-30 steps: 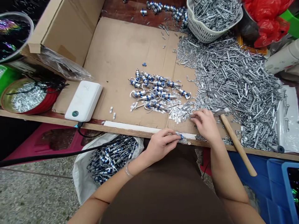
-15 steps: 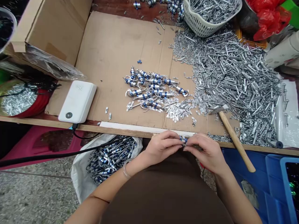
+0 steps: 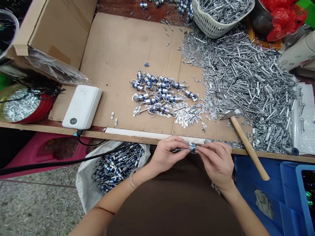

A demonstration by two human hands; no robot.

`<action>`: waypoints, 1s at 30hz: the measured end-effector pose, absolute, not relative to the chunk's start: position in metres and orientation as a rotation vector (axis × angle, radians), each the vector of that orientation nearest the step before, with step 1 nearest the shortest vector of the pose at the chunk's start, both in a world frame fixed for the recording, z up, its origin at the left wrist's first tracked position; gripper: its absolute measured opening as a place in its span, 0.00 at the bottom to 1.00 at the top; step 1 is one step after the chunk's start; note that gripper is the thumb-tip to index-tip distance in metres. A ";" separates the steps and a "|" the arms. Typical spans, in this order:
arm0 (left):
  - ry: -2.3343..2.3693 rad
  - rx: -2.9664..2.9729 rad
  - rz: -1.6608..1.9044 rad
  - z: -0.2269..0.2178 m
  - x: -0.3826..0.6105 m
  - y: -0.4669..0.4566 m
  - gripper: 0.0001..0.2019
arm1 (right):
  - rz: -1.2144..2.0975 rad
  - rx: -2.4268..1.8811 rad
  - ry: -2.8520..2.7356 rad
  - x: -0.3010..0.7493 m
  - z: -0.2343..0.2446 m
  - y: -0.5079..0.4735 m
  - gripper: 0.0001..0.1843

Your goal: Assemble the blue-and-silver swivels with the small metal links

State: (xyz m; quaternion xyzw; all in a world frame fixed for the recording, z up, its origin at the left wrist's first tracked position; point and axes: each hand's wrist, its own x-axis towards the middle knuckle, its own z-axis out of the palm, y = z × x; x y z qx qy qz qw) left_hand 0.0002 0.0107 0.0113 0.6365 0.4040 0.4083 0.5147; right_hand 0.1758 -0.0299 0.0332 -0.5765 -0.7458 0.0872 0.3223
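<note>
A white power bank (image 3: 82, 106) lies at left; then blue-and-silver metal assemblies (image 3: 162, 91) cluster on cardboard (image 3: 118, 52). At the bench's front edge (image 3: 137, 139), left hand (image 3: 167, 152) and right hand (image 3: 218, 160) pinch one small blue-and-silver fitting (image 3: 193, 146) between them. Further right: a wooden-handled hammer (image 3: 249, 148), heaped silver eye bolts (image 3: 261, 88).

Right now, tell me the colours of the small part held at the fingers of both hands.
Blue and silver: the small part shows in the head view.

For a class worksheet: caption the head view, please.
Left hand and right hand hold a blue-and-silver piece at the bench edge, a hammer lying to the right.
</note>
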 end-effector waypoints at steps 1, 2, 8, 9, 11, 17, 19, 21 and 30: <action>0.963 1.538 0.980 0.011 0.000 0.010 0.02 | 0.265 -1.521 -1.967 0.176 0.034 -0.029 0.11; 0.957 1.543 0.976 0.010 0.000 0.010 0.02 | 0.326 -1.536 -1.972 0.176 0.034 -0.029 0.10; 0.926 1.563 0.896 0.006 -0.002 0.006 0.03 | 0.716 -1.644 -2.005 0.176 0.036 -0.028 0.03; 0.920 1.567 0.883 0.006 -0.002 0.006 0.03 | 0.750 -1.652 -2.010 0.176 0.036 -0.029 0.03; 0.916 1.571 0.866 0.004 -0.003 0.003 0.03 | 0.769 -1.657 -2.020 0.175 0.036 -0.032 0.03; 0.888 2.005 0.922 -0.006 -0.008 -0.001 0.04 | 0.845 -1.760 -1.972 0.172 0.027 -0.040 0.06; 0.847 2.312 0.928 -0.013 -0.010 -0.002 0.08 | 0.928 -1.822 -1.894 0.170 0.020 -0.039 0.06; 0.853 2.549 0.890 -0.020 -0.012 -0.002 0.12 | 0.940 -1.890 -1.833 0.168 0.013 -0.037 0.06; 1.126 2.614 0.724 -0.022 -0.003 -0.005 0.07 | 0.841 -2.074 -1.833 0.176 0.005 -0.014 0.07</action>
